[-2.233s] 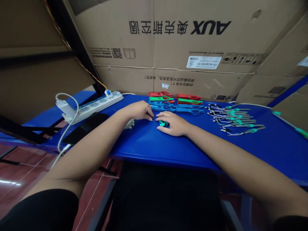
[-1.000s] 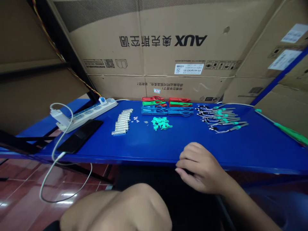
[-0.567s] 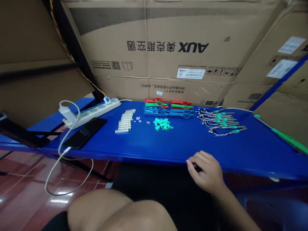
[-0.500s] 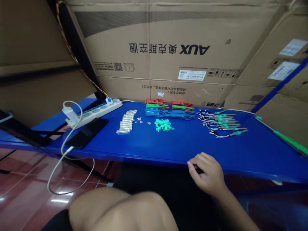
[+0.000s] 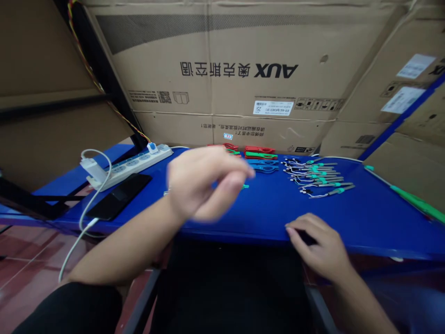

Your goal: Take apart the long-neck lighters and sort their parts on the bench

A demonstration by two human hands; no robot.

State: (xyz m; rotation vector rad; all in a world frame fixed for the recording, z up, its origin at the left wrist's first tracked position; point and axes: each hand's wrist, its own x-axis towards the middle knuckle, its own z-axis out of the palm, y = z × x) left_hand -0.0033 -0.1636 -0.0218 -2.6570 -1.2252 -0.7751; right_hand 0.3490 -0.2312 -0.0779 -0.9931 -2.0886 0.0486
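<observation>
My left hand point(image 5: 205, 183) is raised over the middle of the blue table, its fingers curled and smeared by motion; whether it holds anything does not show. At the front edge my right hand point(image 5: 318, 241) rests with fingers bent and thumb tip against them, nothing visible inside. Behind my left hand, blue clips point(image 5: 262, 166), a green clip point(image 5: 260, 155) and red clips point(image 5: 259, 149) lie in stacks, partly hidden. Only a bit of the small green pieces point(image 5: 245, 186) shows. Several wired parts with teal sleeves point(image 5: 321, 176) lie farther right.
A white power strip point(image 5: 135, 164) with a plugged-in charger point(image 5: 93, 170) sits at the left beside a black phone point(image 5: 120, 197) on a cable. A cardboard box point(image 5: 229, 41) stands behind the table point(image 5: 257, 218). A long green object point(image 5: 417, 204) lies at the right edge.
My left hand has come up over the table, covering the clear tube-like parts and most of the small green pieces. My right hand stays by the front edge. The view has shifted slightly.
</observation>
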